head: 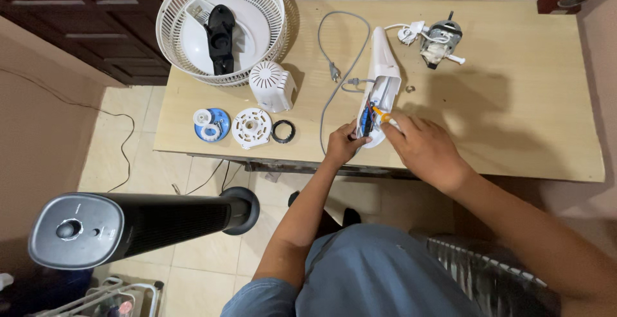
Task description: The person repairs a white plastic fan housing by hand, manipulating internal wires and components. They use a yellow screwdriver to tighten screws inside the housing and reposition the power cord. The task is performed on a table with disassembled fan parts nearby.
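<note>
A white fan neck housing (384, 66) lies open on the wooden table (514, 111), wires and a blue part showing inside its near end. My left hand (344, 143) grips that near end from the left. My right hand (424, 147) holds an orange-handled tool (380, 115) whose tip reaches into the housing. A grey power cord with plug (334, 70) runs from the housing across the table.
A fan motor (440, 41) lies at the back. A white fan guard holding a blade and black part (222, 25), a white motor cover (273, 86), a blue cap (212, 124), a white disc (251, 127) and a black ring (283, 131) sit left. A black tower fan (128, 227) stands on the floor.
</note>
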